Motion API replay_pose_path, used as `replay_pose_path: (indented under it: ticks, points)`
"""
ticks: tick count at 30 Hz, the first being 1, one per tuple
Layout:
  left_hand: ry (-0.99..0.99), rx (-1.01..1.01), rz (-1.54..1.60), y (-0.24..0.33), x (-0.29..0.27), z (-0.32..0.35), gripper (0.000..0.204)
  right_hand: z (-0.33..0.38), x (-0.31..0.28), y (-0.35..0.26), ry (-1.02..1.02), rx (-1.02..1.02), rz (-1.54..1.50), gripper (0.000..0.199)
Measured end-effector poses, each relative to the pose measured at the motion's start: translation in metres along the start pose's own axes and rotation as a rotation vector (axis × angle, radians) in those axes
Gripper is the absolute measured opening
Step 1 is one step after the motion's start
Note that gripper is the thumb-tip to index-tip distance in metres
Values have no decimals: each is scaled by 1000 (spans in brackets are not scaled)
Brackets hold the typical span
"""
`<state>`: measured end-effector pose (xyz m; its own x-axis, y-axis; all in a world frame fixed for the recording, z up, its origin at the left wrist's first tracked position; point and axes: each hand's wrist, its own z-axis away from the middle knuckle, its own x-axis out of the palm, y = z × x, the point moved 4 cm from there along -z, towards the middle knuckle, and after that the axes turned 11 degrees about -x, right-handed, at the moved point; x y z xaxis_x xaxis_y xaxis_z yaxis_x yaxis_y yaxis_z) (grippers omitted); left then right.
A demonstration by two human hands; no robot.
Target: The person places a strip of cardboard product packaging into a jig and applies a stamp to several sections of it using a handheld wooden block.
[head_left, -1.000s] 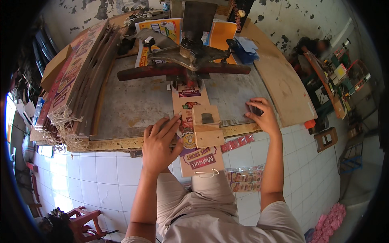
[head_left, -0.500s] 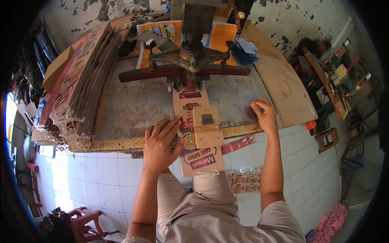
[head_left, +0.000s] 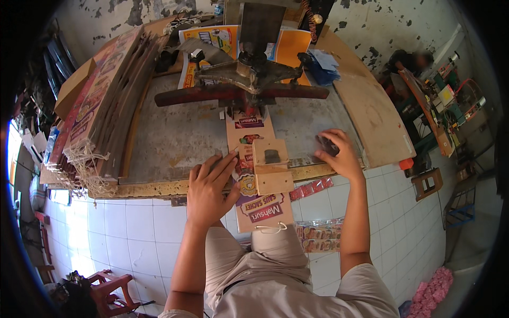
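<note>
From the head view I have both hands set apart, one on each side of the work. My left hand [head_left: 211,185] is open and lies nearly flat, its fingers a little spread, the fingertips touching the left edge of a long printed card strip [head_left: 263,212] and the thumb out to the side near that same edge. My right hand [head_left: 342,151] hangs over or on the right part of the tabletop [head_left: 175,127]; its thumb and fingers are curved with a gap between them. A dark patch shows at those fingertips, and I cannot tell whether they touch the surface.

The strip runs from beneath the metal press [head_left: 249,77] toward me and overhangs the near edge, where a loop of white cord [head_left: 273,229] sits on its end. A wooden block [head_left: 273,183] lies on the strip, between my two hands.

My left forearm [head_left: 188,254] rises from the lower edge, leaning slightly right; my right forearm [head_left: 356,222] stands almost upright, with the hand turned inward at the wrist.
</note>
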<state>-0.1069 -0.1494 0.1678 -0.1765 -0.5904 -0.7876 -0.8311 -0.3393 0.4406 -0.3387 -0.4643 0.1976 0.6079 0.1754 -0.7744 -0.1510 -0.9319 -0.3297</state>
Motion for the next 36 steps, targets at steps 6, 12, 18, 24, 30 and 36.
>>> replay_pose_path:
  ticks: [6,12,18,24,30,36]
  points:
    - [-2,-3,-4,0,0,0,52,3,6,11,-11,129,-81,41]
    - [-3,-2,2,0,-1,0,53,4,4,11,50,216,-89,33]
    - [-10,-12,5,0,0,0,53,10,5,20,73,201,-107,31]
    - [-3,1,8,0,-1,0,52,8,3,16,57,299,-193,31]
    - [-1,-2,0,-1,-1,1,52,14,-4,21,-78,240,-315,37]
    - [-8,-5,8,-1,-2,0,52,11,-13,5,-228,149,-271,64]
